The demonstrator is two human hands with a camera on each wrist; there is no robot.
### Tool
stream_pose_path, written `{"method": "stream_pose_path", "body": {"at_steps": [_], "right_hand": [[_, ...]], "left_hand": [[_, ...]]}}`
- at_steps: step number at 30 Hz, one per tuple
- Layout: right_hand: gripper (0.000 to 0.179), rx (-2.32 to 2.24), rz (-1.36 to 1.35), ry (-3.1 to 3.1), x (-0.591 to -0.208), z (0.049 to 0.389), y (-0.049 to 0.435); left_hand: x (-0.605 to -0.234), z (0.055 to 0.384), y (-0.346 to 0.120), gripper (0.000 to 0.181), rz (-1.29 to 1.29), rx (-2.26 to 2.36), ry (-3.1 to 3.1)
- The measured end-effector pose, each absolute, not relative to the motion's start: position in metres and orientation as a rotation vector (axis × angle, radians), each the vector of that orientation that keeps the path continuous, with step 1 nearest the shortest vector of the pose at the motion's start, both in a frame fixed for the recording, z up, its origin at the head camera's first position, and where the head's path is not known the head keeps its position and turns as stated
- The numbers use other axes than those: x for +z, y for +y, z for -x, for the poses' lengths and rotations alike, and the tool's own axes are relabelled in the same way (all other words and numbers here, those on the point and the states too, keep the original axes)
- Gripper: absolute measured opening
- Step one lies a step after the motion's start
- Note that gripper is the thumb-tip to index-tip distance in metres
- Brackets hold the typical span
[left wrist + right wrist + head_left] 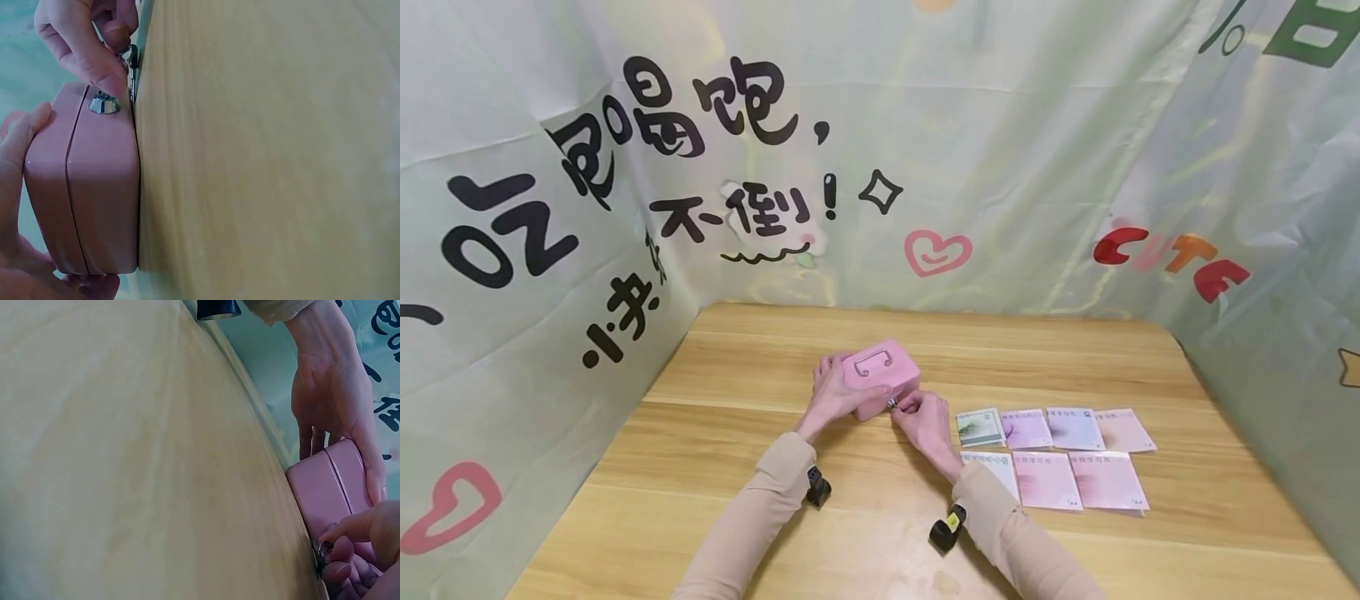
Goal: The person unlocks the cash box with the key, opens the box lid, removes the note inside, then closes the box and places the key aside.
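A pink cash box (pixel 901 365) with a wire handle on its lid sits on the table, its lid closed down. My left hand (pixel 831 396) grips it, thumb across the lid and fingers round the far side. At the front, a silver lock (pixel 104 106) sticks out. My right hand (pixel 928 423) pinches a key at this lock, whose head is mostly hidden by the fingertips. From the same fingers a second, black-headed key (pixel 133 57) hangs on a ring beside the box.
Several banknotes lie in two rows at the right of the wooden table (pixel 715 467), among them a green note (pixel 979 427) and a pink note (pixel 1047 481). A printed cloth (pixel 1015 167) hangs round the back and sides.
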State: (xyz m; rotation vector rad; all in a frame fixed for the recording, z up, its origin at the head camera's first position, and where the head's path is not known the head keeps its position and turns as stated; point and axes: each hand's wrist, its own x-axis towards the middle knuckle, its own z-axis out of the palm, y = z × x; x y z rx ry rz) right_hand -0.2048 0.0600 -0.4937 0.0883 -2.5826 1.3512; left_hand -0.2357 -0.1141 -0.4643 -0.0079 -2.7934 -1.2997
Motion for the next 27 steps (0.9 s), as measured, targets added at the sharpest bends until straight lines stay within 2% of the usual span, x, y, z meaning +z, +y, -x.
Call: {"method": "stream_pose_path", "body": {"at_steps": [27], "right_hand": [[0.008, 1.364, -0.077, -2.634, -0.4903, 0.2019, 0.0621]], "left_hand": [[-0.4668, 0.2366, -0.1156, 0.102, 0.039, -1.321, -2.78]]}}
